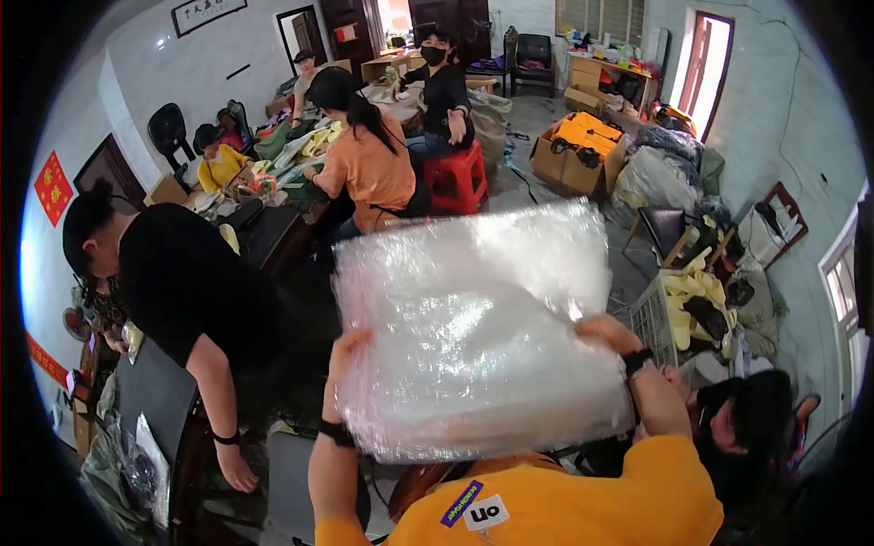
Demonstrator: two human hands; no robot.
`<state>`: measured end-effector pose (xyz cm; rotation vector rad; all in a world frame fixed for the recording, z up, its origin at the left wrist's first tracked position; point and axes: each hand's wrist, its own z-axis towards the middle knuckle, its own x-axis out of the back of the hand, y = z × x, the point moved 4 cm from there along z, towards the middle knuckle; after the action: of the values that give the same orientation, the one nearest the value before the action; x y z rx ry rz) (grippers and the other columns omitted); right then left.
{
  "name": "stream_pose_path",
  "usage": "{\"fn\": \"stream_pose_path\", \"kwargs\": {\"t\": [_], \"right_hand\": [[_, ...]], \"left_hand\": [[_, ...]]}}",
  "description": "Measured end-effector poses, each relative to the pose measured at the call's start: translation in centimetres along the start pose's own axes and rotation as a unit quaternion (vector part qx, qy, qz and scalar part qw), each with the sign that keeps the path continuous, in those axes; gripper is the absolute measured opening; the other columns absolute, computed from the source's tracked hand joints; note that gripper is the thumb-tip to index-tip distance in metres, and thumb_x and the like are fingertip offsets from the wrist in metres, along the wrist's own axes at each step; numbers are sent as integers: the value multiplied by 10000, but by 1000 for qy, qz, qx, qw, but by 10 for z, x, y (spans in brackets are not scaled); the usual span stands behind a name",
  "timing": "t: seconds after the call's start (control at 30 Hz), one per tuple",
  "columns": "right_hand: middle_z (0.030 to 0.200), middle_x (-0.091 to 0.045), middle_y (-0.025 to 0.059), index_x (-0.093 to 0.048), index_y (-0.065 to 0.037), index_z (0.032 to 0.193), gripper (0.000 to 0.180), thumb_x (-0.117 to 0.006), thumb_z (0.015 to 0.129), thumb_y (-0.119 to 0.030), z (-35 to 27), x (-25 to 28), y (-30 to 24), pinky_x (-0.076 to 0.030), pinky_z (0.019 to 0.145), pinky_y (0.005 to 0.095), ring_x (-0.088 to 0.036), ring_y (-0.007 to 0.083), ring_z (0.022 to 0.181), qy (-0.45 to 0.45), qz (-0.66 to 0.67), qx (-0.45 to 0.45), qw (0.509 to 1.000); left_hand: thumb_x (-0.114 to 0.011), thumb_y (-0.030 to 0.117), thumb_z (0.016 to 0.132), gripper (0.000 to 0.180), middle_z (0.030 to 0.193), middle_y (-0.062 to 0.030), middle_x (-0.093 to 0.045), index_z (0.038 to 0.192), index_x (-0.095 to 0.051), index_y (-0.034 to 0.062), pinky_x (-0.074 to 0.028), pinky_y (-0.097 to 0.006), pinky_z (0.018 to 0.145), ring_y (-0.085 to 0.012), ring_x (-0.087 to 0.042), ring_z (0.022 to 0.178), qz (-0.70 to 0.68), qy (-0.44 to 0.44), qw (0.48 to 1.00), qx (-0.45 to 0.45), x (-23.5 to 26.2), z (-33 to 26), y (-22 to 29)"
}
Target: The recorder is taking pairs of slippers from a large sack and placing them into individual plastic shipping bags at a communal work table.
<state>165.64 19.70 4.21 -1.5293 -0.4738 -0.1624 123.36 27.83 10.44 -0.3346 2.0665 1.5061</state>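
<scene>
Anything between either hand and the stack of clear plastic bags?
Nothing visible. The left hand grips the left edge of the stack of clear plastic bags and the right hand grips its right edge, both in direct contact.

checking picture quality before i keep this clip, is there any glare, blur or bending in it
Head view: glare whitens the stack of clear plastic bags held between the left hand and right hand, and its upper edge is smeared; the window is blown out; fisheye bends the walls toward a black rim.
</scene>
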Motion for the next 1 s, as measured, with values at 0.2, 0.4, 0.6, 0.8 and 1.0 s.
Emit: {"fn": "stream_pose_path", "kwargs": {"t": [0.2,0.4,0.6,0.8,1.0], "right_hand": [[772,-623,42,-646,22,831,249,-549,817,-207,175,92,-14,-424,676,255,-550,103,714,2,99,-74,992],[776,-623,30,-643,23,836,229,-561,807,-189,319,118,-43,-433,680,239,-558,91,725,-130,164,-69,975],[755,-598,22,-643,10,772,184,-606,764,-170,408,86,-50,-413,665,255,-537,106,712,-192,122,-1,974],[842,-636,62,-646,31,906,206,-616,769,-120,506,65,-34,-425,746,268,-565,137,804,-256,155,6,954],[968,-628,119,-615,18,962,200,-575,800,-92,601,120,15,-459,781,309,-599,221,880,-176,260,-2,949]], "left_hand": [[-421,209,866,351,1033,-118,-601,1117,-524,-14,-475,-307,813,-202,-589,910,-49,-64,995,-60,-39,122,29],[-552,218,788,397,962,-106,-596,1112,-516,-9,-481,-330,758,-212,-584,848,72,47,996,-19,84,215,27],[-508,179,823,388,1033,-114,-572,1151,-484,-27,-431,-326,869,-222,-547,967,6,112,994,-14,84,179,25],[-523,195,842,661,1299,-178,-388,1397,-164,184,-367,-467,938,-294,-428,1156,-50,110,991,-54,101,129,-13],[-528,205,871,654,1326,-217,-327,1402,-147,192,-471,-451,828,-346,-509,1056,78,295,951,-54,67,24,7]]}}
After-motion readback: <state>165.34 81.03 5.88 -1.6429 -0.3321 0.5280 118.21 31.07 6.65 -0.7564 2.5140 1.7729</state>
